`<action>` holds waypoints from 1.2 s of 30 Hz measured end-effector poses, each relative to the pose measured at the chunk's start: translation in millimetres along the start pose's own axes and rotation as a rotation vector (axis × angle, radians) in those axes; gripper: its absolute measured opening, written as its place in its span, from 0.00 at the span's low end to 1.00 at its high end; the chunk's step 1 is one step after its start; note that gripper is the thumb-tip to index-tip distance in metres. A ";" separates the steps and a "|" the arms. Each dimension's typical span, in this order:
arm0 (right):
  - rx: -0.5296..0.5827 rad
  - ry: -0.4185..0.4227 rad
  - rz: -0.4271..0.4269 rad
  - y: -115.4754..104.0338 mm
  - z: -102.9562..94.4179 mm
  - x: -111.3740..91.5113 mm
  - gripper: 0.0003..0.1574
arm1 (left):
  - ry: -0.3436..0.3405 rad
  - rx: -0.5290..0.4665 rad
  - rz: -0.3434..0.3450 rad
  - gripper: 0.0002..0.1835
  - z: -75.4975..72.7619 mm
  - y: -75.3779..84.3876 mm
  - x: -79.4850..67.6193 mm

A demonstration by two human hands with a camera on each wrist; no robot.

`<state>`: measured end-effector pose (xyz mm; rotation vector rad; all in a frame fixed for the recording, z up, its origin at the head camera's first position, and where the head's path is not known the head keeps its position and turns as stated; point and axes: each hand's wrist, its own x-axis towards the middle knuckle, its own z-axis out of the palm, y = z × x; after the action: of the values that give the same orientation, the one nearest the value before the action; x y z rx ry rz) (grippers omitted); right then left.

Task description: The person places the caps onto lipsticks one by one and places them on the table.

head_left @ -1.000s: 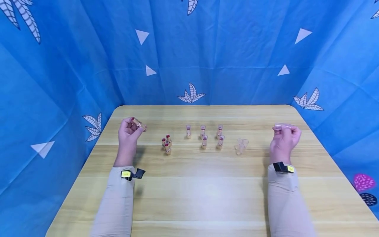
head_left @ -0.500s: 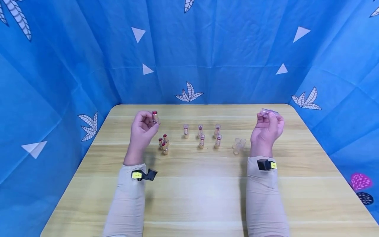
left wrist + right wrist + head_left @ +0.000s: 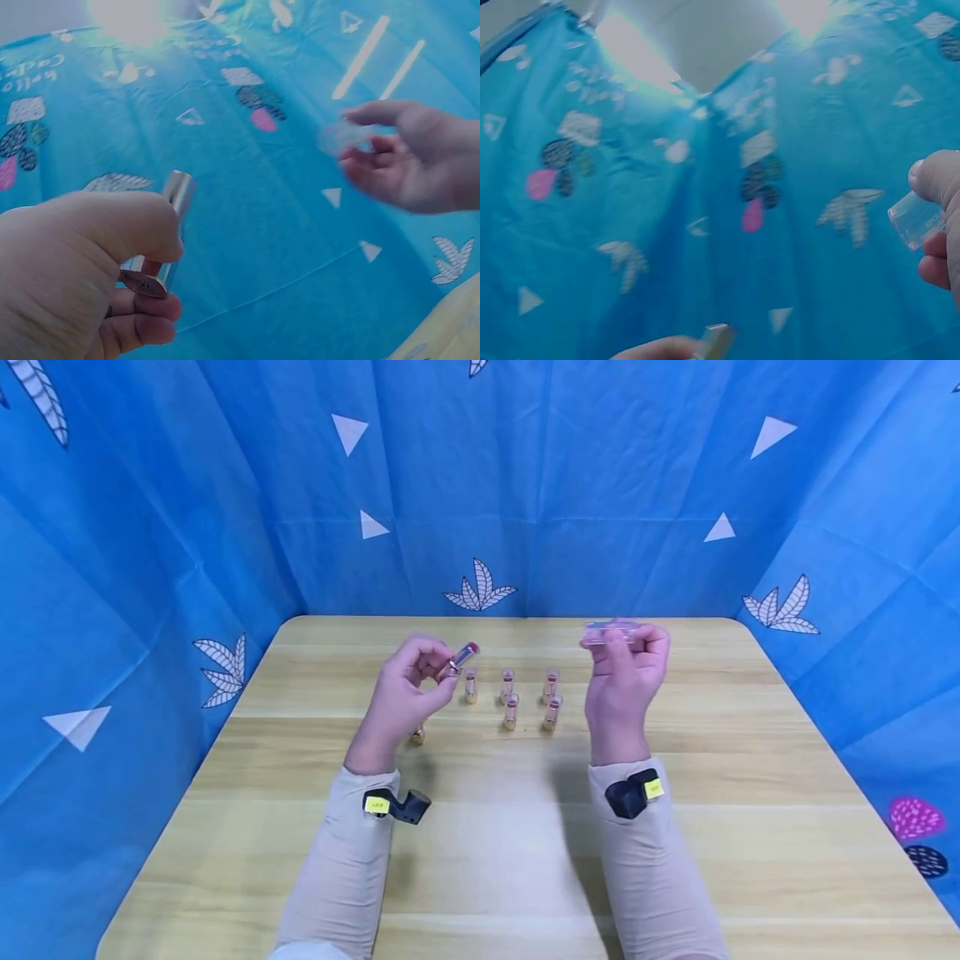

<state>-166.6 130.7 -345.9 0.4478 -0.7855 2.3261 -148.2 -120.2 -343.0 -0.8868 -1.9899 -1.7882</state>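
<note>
My left hand (image 3: 399, 700) pinches an uncapped lipstick (image 3: 463, 656) between thumb and fingers, its red tip tilted up and to the right. In the left wrist view that lipstick's metal tube (image 3: 178, 191) sticks out beyond the thumb. My right hand (image 3: 621, 697) holds a clear lipstick cap (image 3: 609, 632) lying nearly level at the fingertips. The cap's transparent open end (image 3: 909, 222) shows in the right wrist view. Both hands are raised above the table, a gap apart. Between them stand several capped lipsticks (image 3: 511, 713), upright with gold bases.
One standing lipstick (image 3: 417, 736) shows only its base past my left wrist; that hand hides what stands around it. The wooden table (image 3: 480, 852) ends at a blue patterned curtain (image 3: 600, 527), which also hangs along both sides.
My hands have moved inward towards each other, the left carrying the lipstick, the right the cap. The right hand now covers the loose caps; the left covers most of the uncapped lipsticks.
</note>
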 end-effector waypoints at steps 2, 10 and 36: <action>-0.021 -0.060 0.010 4.4 9.3 -6.6 0.19 | -0.028 0.038 0.010 0.15 4.2 3.4 0.9; -0.251 -0.193 -0.004 13.6 26.9 -21.0 0.17 | -0.060 0.088 0.021 0.15 11.3 13.2 4.0; -0.411 -0.247 0.021 22.8 30.3 -41.1 0.15 | -0.111 0.125 0.040 0.17 19.9 23.5 4.0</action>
<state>-147.9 78.5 -352.4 0.5466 -1.3573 2.0742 -133.0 -99.3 -325.6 -0.9981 -2.1106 -1.6049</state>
